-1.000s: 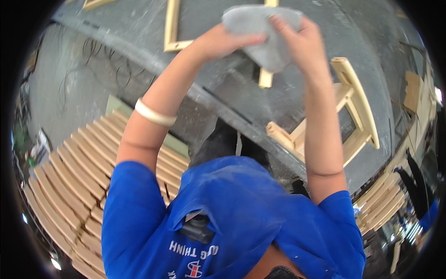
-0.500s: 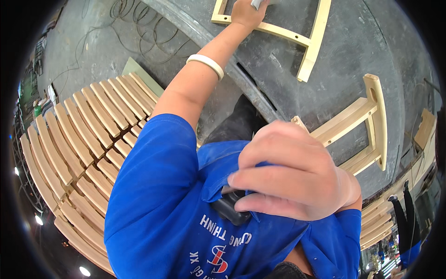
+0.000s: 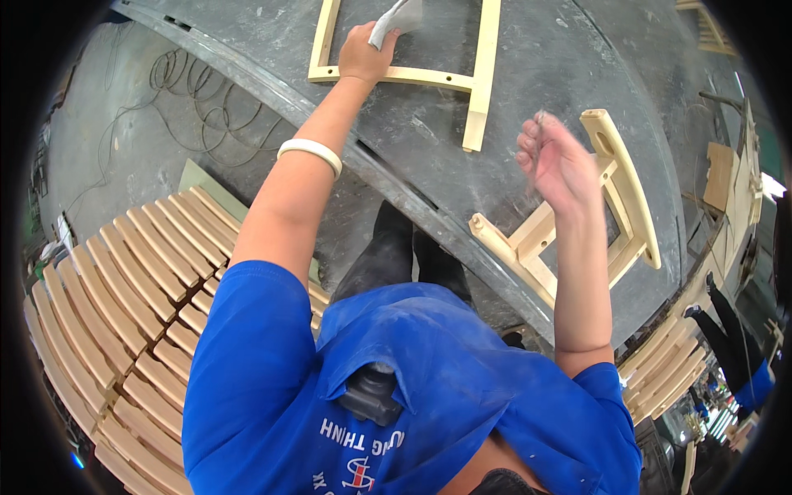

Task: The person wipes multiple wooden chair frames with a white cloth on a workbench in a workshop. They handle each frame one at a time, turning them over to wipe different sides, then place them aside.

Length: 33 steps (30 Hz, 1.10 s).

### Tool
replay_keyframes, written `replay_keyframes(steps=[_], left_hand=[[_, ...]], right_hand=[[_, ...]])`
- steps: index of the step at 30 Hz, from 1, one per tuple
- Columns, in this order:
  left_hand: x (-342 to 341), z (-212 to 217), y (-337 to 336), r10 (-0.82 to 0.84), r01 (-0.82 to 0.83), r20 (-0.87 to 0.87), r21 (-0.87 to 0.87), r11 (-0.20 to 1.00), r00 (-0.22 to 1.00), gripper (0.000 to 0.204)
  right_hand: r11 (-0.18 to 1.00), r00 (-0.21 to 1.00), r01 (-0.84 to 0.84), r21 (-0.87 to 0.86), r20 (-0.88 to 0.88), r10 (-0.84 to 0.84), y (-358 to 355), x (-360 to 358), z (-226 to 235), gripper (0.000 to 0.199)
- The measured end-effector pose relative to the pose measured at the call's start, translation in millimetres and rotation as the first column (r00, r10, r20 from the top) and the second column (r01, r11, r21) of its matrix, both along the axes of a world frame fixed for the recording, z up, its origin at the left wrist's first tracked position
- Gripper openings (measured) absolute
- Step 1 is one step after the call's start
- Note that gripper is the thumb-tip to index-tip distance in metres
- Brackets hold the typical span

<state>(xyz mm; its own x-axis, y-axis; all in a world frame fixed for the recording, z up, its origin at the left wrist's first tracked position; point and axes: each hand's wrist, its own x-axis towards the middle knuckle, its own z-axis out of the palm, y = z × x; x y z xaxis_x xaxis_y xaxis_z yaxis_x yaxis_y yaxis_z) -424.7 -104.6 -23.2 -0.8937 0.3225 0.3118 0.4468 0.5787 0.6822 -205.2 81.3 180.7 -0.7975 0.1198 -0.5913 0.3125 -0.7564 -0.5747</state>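
My left hand [image 3: 365, 54] reaches to the far side, closed round a folded, thin white-grey sheet [image 3: 394, 23]. It is over the corner of a pale wooden frame [image 3: 429, 77], whose crossrail has dark holes. Above the grey worktable [image 3: 396, 136], my right hand [image 3: 559, 161] is raised with its fingers curled together and slightly blurred. Whatever those fingers might hold is not discernible. Just right of and below that hand, a second wooden frame [image 3: 631, 186] with a curved, slotted end piece is partly hidden by my right forearm. A black object [image 3: 371, 392] sits in my shirt's chest pocket.
Several curved wooden slats [image 3: 136, 309] are stacked in rows at the left. The table's metal edge [image 3: 371, 161] runs diagonally before me. Loose cable [image 3: 194, 87] lies coiled on the floor at the upper left. More wooden pieces [image 3: 664, 375] and a person [image 3: 730, 355] are at the right.
My right hand has left the chest pocket and swung out over the table. The view has shifted, showing more of the table and both frames. My left hand still grips the sheet.
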Motion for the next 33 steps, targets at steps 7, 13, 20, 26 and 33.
replay_keyframes(steps=[7, 13, 20, 26, 33], left_hand=[[3, 5, -2, 0.013, -0.013, 0.009, -0.028, 1.0, 1.0, 0.038], [8, 9, -2, 0.05, -0.049, -0.016, 0.048, 0.998, 0.999, 0.023], [10, 10, -2, 0.037, -0.035, -0.031, 0.055, 0.998, 0.999, 0.025], [13, 10, -1, 0.094, -0.099, 0.069, 0.074, 0.992, 0.993, 0.027], [15, 14, 0, 0.066, -0.068, 0.041, 0.042, 0.997, 0.997, 0.029]], right_hand=[[0.1, 0.933, -0.079, 0.992, 0.038, 0.358, 18, 20, -126, 0.011], [-0.472, 0.778, 0.37, 0.8, 0.01, 0.628, 6, -5, -142, 0.019], [-0.439, 0.792, 0.376, 0.816, -0.037, 0.609, -2, 9, -148, 0.017], [-0.428, 0.807, 0.377, 0.821, -0.064, 0.587, 0, 4, -146, 0.016], [-0.463, 0.807, 0.346, 0.816, -0.007, 0.59, 3, 3, -146, 0.016]])
